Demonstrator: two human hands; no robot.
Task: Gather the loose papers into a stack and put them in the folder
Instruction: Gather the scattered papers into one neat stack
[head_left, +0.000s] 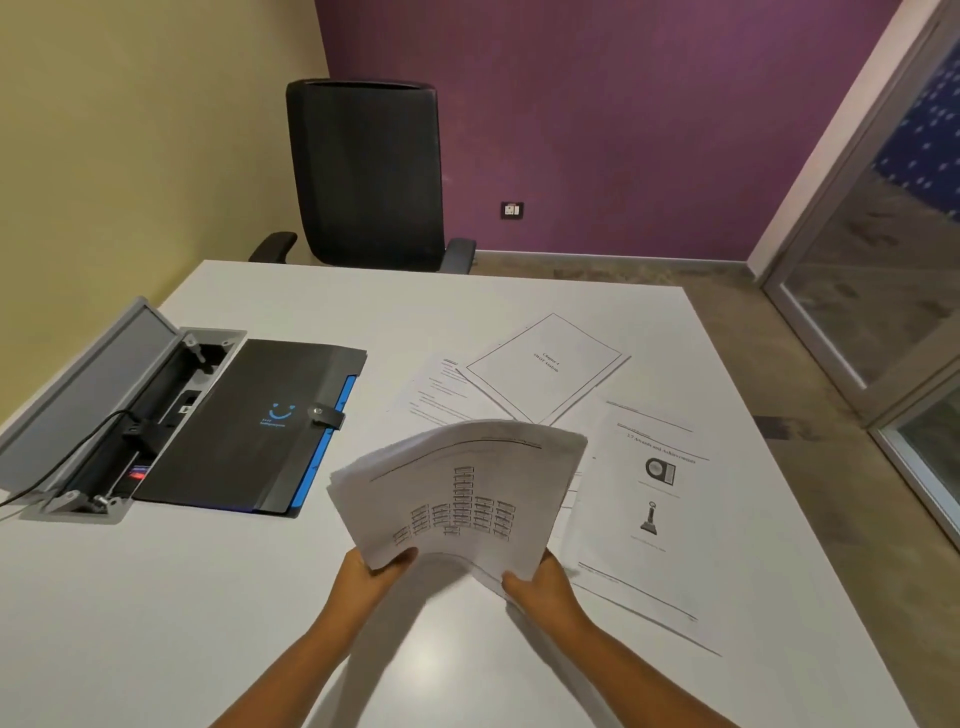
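From the head camera, both hands reach forward over a white table (260, 597) and hold a stack of papers (457, 493) lifted off the surface. The left hand (371, 571) pinches the stack's near left corner, thumb on top and fingers underneath. The right hand (540, 579) grips the near right edge, fingers curled round the sheets from below. The stack rises away from the hands and bows upward in the middle, its top page printed with a chart of small boxes. The sheets are not squared up; their left edges fan out a little.

More papers lie flat on the table beyond and to the right of the hands. A page with two pictures (649, 519) sits just right of the held stack, partly under its right edge. Farther back, a title page with a thin border (545, 366) lies at an angle across a text page (436, 395), which the raised stack partly hides.

The folder (249, 426) lies closed to the left of the hands, well apart from them. It is black, with a blue smile mark, a snap strap and blue dividers showing along its right edge. Its left side rests against an open cable box (124, 405) set into the table, with a black cable (52, 467) running out of it. A black office chair (366, 176) stands at the far side of the table.
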